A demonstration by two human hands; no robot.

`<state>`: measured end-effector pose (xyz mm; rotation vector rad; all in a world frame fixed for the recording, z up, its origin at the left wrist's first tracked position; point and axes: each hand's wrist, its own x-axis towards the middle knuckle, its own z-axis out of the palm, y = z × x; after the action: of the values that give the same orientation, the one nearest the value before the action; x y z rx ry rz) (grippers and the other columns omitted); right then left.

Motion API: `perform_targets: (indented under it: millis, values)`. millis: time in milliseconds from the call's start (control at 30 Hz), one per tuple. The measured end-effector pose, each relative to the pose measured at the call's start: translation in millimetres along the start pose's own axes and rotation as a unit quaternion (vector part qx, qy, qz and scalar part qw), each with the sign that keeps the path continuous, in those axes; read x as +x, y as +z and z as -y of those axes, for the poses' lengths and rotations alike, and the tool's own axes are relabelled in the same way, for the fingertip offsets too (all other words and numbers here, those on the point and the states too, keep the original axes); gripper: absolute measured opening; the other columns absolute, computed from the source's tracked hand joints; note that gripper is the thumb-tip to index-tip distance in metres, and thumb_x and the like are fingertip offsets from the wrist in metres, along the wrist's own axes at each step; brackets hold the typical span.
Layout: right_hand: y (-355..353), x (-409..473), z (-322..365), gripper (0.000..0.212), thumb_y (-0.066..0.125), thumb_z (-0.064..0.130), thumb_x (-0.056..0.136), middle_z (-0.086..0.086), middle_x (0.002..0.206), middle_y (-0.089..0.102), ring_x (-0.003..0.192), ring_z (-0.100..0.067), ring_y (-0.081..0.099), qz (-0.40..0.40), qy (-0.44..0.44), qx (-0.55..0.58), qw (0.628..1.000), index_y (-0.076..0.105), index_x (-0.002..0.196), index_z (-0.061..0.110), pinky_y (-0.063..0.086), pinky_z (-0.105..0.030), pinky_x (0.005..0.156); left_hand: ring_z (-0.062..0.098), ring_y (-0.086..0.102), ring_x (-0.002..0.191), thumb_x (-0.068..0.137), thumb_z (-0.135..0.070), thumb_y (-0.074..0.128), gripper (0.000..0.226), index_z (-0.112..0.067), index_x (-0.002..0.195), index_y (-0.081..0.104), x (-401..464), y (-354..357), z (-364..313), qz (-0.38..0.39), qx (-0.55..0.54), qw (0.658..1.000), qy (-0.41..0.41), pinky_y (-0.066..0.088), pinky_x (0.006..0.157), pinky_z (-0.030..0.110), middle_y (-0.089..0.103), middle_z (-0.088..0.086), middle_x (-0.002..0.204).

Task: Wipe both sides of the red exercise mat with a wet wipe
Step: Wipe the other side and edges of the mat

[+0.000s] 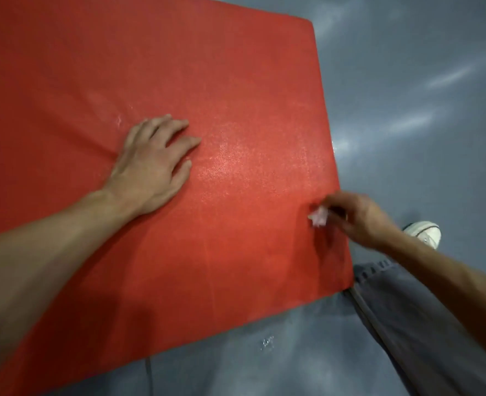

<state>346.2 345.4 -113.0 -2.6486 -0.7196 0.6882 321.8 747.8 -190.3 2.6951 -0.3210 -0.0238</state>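
The red exercise mat (179,67) lies flat on the grey floor (407,81) and fills the left and middle of the view; everything else is placed against it. Its far right corner is rounded and its right edge runs down toward the person's leg; its near edge slants from lower left up to a near right corner beside the trouser leg.

The bare left forearm comes in over the mat's near left part; the left hand (153,164) rests palm down on the mat's middle, fingers straight and spread a little, holding nothing; a shallow crease in the mat runs off to the left from under the wrist. Just right of those fingers the mat's surface has a pale sheen.

Farther right, at the mat's right edge, the right hand (356,218) has its fingers curled round a small crumpled white wet wipe (318,217); the hand is blurred, so whether the wipe touches the mat or sits just above it cannot be told; the wipe is over the mat, just inside the edge, and a dark shadow falls on the mat below it.

Right of the mat, on the floor, stand a grey trouser leg (407,324), touching the mat's near right corner, and the toe of a white shoe (424,231) just beyond the right wrist; the floor shows pale streaks of reflected light.
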Motion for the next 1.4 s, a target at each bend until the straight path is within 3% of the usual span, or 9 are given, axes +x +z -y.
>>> perform_targets:
  millis: [100,200,433,633,767,867,1000,1167,1400]
  values:
    - [-14,43,-3,0.02,0.063,0.037,0.091,0.01,0.078,0.068,0.071,-0.009,0.062,-0.125,0.075,-0.029,0.989,0.07,0.085,0.019,0.045,-0.03,0.066,0.036,0.041,0.141,0.093,-0.031,0.051,0.047,-0.02,0.138,0.06,-40,5,-25,-0.006,-0.039,0.999,-0.008,0.031,0.116,0.058,0.052,0.01,0.146]
    - [11,37,12,0.026,0.065,0.04,0.094,0.006,0.07,0.061,0.063,-0.009,0.052,-0.143,0.104,-0.01,0.984,0.067,0.082,0.018,0.037,-0.03,0.061,0.035,0.043,0.14,0.091,-0.025,0.055,0.047,-0.019,0.136,0.061,-76,6,-40,-0.004,-0.063,0.998,-0.007,0.032,0.116,0.058,0.052,0.009,0.146]
    - [60,-55,58,0.023,0.06,0.043,0.095,0.018,0.084,0.067,0.08,0.001,0.062,0.004,0.09,0.044,0.995,0.072,0.087,0.024,0.047,-0.02,0.073,0.034,0.044,0.139,0.089,-0.023,0.054,0.045,-0.019,0.133,0.066,-126,-3,-26,-0.005,-0.061,0.998,-0.022,0.033,0.113,0.054,0.054,0.008,0.145]
    - [82,-71,56,0.019,0.065,0.028,0.097,0.002,0.073,0.065,0.073,-0.024,0.063,-0.196,0.349,-0.003,0.916,0.063,0.084,0.015,0.037,-0.032,0.06,0.034,0.044,0.138,0.089,-0.021,0.055,0.044,-0.018,0.131,0.067,-148,-10,-28,-0.005,-0.078,0.996,-0.033,0.033,0.112,0.055,0.056,0.007,0.143]
    - [138,-105,131,0.014,0.066,0.019,0.098,0.013,0.082,0.064,0.077,-0.008,0.058,-0.177,0.26,0.077,0.946,0.064,0.085,0.024,0.041,-0.025,0.069,0.034,0.044,0.139,0.089,-0.021,0.055,0.044,-0.018,0.131,0.067,-157,-14,-24,-0.001,-0.08,0.996,-0.034,0.031,0.113,0.053,0.056,0.007,0.143]
    - [138,-126,122,0.015,0.067,0.011,0.092,0.008,0.077,0.058,0.073,-0.019,0.057,-0.128,0.251,0.029,0.959,0.059,0.083,0.021,0.037,-0.032,0.064,0.034,0.043,0.138,0.088,-0.021,0.056,0.045,-0.018,0.131,0.067,-163,-16,-27,-0.003,-0.091,0.995,-0.038,0.03,0.113,0.053,0.056,0.007,0.142]
    - [114,-143,78,0.013,0.06,0.022,0.099,-0.008,0.086,0.07,0.083,-0.033,0.064,-0.215,0.392,-0.016,0.894,0.065,0.09,0.014,0.039,-0.035,0.065,0.034,0.042,0.14,0.088,-0.019,0.055,0.045,-0.015,0.131,0.067,-176,-17,-24,-0.004,-0.107,0.994,-0.038,0.029,0.118,0.056,0.055,0.008,0.142]
    - [163,-117,142,0.026,0.055,0.035,0.102,-0.004,0.072,0.065,0.07,-0.028,0.062,-0.295,0.425,0.136,0.845,0.056,0.085,0.015,0.049,-0.045,0.067,0.034,0.033,0.149,0.09,-0.02,0.05,0.046,-0.012,0.133,0.064,-191,-15,-16,0.026,-0.129,0.991,-0.017,0.013,0.127,0.053,0.05,0.01,0.15]
    - [212,-102,263,0.022,0.06,0.02,0.101,0.004,0.068,0.061,0.064,-0.014,0.059,-0.202,0.274,0.253,0.906,0.055,0.079,0.019,0.047,-0.033,0.063,0.032,0.03,0.15,0.09,-0.022,0.049,0.048,-0.013,0.135,0.063,-200,-19,-15,0.041,-0.131,0.99,-0.028,0.007,0.128,0.047,0.048,0.009,0.152]
